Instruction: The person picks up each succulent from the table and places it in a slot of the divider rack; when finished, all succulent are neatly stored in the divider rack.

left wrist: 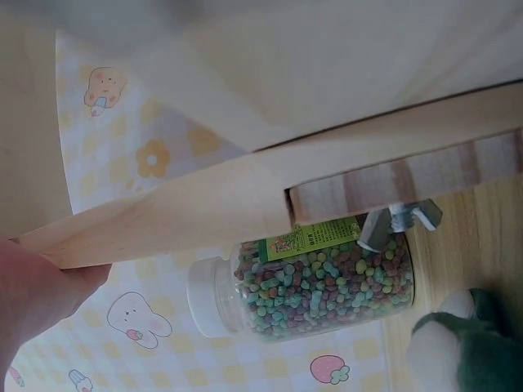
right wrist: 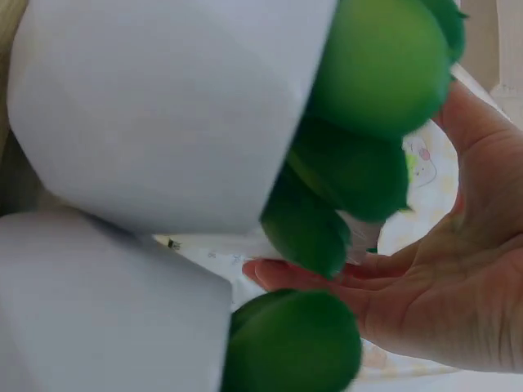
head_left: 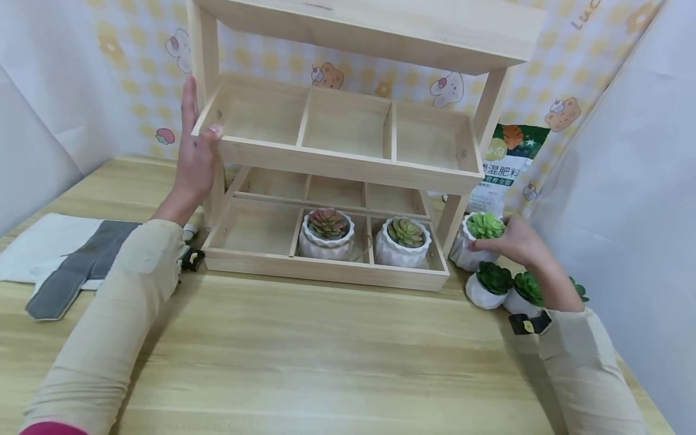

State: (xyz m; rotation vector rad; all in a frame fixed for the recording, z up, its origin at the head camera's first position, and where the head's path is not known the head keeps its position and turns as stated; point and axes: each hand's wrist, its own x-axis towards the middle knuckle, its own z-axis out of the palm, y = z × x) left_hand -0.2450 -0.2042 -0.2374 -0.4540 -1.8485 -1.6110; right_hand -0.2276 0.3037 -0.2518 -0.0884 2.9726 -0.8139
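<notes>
At the left end of a tiered wooden shelf (head_left: 342, 158), my left hand (head_left: 194, 162) grips the middle tray's corner, thumb at the front and fingers up along the post. In the left wrist view, part of that hand (left wrist: 41, 290) meets the wooden edge. My right hand (head_left: 519, 241) holds a light-green potted succulent (head_left: 469, 246) by its white pot, right of the shelf. Darker green succulents in white pots, one of them a small plant (head_left: 492, 284), stand just in front of it. They partly hide the right hand (right wrist: 482, 261) in the right wrist view.
The bottom tray holds a reddish potted succulent (head_left: 327, 241) in its middle compartment and a green one (head_left: 403, 248) at right. A fertilizer bag (head_left: 502, 172) stands behind right. A grey-and-white cloth item (head_left: 81, 254) lies left. A jar of coloured pellets (left wrist: 327, 286) is beside the shelf.
</notes>
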